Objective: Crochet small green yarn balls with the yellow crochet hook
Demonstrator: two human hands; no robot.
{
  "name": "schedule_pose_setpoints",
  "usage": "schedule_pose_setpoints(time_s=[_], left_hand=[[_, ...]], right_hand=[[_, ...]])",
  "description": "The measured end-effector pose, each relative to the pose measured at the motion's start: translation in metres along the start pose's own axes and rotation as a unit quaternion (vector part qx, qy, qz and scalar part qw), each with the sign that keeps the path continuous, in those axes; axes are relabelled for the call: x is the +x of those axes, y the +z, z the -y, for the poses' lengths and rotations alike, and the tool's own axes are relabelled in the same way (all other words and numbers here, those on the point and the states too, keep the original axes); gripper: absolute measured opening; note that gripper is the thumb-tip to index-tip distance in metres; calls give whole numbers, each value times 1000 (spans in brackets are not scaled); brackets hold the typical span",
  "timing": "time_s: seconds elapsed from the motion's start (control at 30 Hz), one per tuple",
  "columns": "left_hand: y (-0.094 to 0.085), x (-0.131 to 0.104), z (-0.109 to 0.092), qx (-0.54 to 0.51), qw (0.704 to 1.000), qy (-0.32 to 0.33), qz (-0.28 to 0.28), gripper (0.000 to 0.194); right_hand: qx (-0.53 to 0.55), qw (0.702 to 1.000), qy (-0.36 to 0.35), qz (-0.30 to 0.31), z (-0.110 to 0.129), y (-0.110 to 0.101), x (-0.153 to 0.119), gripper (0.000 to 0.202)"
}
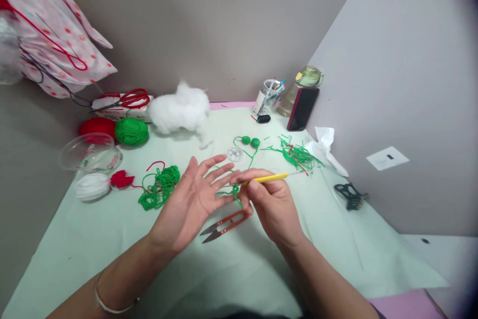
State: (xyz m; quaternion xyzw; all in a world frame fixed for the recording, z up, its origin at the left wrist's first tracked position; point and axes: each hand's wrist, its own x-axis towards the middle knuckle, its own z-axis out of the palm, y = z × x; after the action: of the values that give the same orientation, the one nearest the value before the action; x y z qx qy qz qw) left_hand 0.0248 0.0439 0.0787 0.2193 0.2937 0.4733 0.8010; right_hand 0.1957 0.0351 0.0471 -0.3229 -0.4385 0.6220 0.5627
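My left hand point(197, 197) is palm up with its fingers spread, and green yarn runs by its fingertips. In my right hand point(274, 204) is a yellow-handled crochet hook point(269, 178), held between thumb and fingers and pointing left. A small piece of green yarn work point(236, 191) hangs by the hook's shaft, between the two hands. Just below the hands, orange thread snips point(228, 222) lie on the cloth. Beyond the fingers are two small green balls point(250, 141) with yarn tails and a clear round disc point(234, 154).
Green yarn point(160, 187), yarn balls point(131, 132), a clear bowl point(89, 152) and white stuffing point(181, 110) are on the left. Yarn scraps point(298, 155), a phone point(303, 109), a bottle point(308, 77), a pen cup point(268, 97) and a black clip point(351, 196) are on the right.
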Motion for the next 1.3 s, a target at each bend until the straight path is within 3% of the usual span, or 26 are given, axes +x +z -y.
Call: schedule_pose_setpoints(time_s=[0.1,0.17,0.2,0.27,0.33,0.37,0.5,0.57,0.8,0.97,1.13,1.23,1.3], left_hand=[[-4,4,-2,10,996,83,-6,59],[-11,6,-3,101,982,156,2,75],[-15,7,-2,181,961,207,3,77],[-22,7,1,349,889,295,-2,69],[-26,6,5,433,847,308,8,54],[-27,5,7,434,856,280,16,47],[-23,0,12,304,942,132,44,34],[-20,-2,12,253,961,102,43,33],[-17,1,10,249,965,78,-3,26],[-15,3,9,231,970,73,-9,28],[-7,4,7,193,978,76,-6,13],[-5,13,-3,170,981,88,-16,11],[-3,25,-20,148,981,125,-31,11]], right_hand=[[-1,999,-5,43,-3,3,-4,14],[-4,999,-20,41,-2,4,-5,13],[-7,999,-31,33,-1,4,-5,12],[-16,998,-56,14,0,2,-5,12],[-36,996,-81,-1,1,1,-5,14],[-53,994,-94,-8,2,0,-5,14],[-136,978,-156,-30,5,2,-7,18],[-168,968,-185,-30,7,6,-8,20],[-248,941,-230,-11,8,8,-13,28],[-228,949,-215,-16,5,7,-12,26],[-232,952,-197,-23,5,9,-11,22],[-194,970,-131,-61,9,8,0,19],[-129,989,-35,-67,9,9,12,26]])
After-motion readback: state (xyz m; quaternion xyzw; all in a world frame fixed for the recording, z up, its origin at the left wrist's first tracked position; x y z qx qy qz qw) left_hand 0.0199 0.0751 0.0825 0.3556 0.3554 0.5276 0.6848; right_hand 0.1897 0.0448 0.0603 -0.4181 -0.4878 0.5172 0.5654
